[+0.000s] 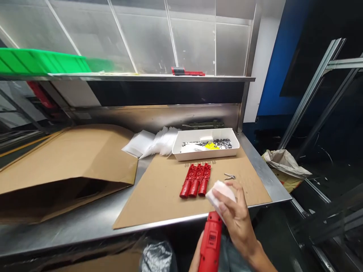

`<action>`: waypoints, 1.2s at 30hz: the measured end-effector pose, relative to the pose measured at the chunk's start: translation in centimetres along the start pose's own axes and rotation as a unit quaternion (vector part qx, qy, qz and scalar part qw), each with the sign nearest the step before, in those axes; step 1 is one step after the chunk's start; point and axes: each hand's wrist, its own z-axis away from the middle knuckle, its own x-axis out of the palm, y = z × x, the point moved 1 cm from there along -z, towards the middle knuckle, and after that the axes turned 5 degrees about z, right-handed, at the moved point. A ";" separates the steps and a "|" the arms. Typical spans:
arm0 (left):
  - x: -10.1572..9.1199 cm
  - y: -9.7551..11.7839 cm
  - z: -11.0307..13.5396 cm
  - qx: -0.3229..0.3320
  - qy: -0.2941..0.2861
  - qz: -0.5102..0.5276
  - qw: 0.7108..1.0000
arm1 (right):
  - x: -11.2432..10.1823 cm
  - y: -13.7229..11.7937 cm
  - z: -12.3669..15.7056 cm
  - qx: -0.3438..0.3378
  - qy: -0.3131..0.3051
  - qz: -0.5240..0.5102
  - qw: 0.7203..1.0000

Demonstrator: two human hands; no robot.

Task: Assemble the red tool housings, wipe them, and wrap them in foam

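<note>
My right hand (238, 219) is closed on a white cloth pad (219, 192), pressed against the top end of a red plastic tool body (210, 241). My left hand (195, 260) holds that red body from below at the frame's bottom edge; only part of the hand shows. Three more red plastic pieces (195, 180) lie side by side on the cardboard sheet (170, 192), just beyond my hands. Small metal clips (229, 176) lie to their right.
A white tray (181, 153) of small dark screws and a yellow item stands behind the red pieces. White plastic bags (153, 142) lie to its left. A folded cardboard box (68, 166) fills the left. Green bin (39, 62) and red tool (187, 71) sit on the shelf.
</note>
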 end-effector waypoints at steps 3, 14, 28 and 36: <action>-1.0 -0.5 -0.1 0.011 0.009 0.004 1.000 | -0.1 1.5 -0.2 0.019 -0.032 0.026 0.999; -2.9 5.0 -4.3 -0.066 -0.075 -0.013 0.995 | -0.5 9.4 -4.4 0.050 -0.276 0.221 0.934; -2.8 3.1 -4.4 -0.075 -0.040 -0.028 0.996 | 1.2 8.5 -3.0 0.059 -0.271 0.349 0.895; -2.2 3.4 -4.0 -0.061 -0.026 -0.026 0.997 | 0.6 8.2 -2.9 0.054 -0.273 0.374 0.885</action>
